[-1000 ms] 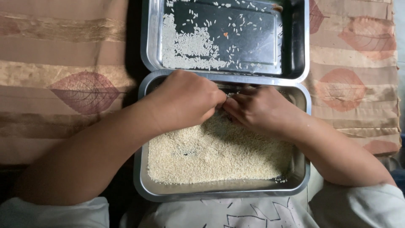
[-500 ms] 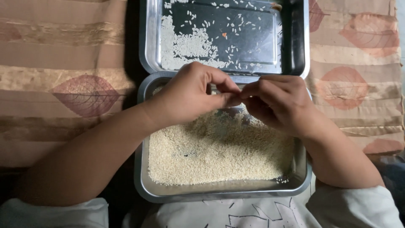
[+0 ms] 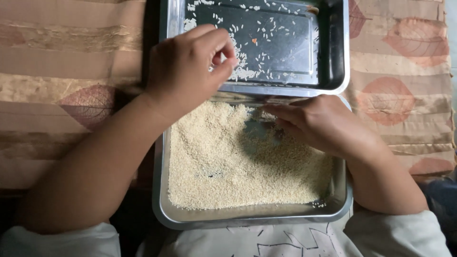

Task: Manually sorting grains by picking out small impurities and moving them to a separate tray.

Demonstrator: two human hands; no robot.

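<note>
Head view | patterned cloth (image 3: 57, 71) is seen at left | left hand (image 3: 188, 66) is held over far tray (image 3: 340, 52), fingertips pinched, held item too small to tell | near tray (image 3: 247, 219) is filled with rice (image 3: 223, 166) | right hand (image 3: 323, 123) is laid open-fingered on rice, grasping nothing

Both trays are shiny, smooth metal: the near tray (image 3: 164, 209) holds a matt, grainy bed of rice (image 3: 223, 166), while the far tray (image 3: 340, 47) has a darker, glossy floor. The cloth (image 3: 62, 62) beneath is woven with a faint satin sheen.
</note>
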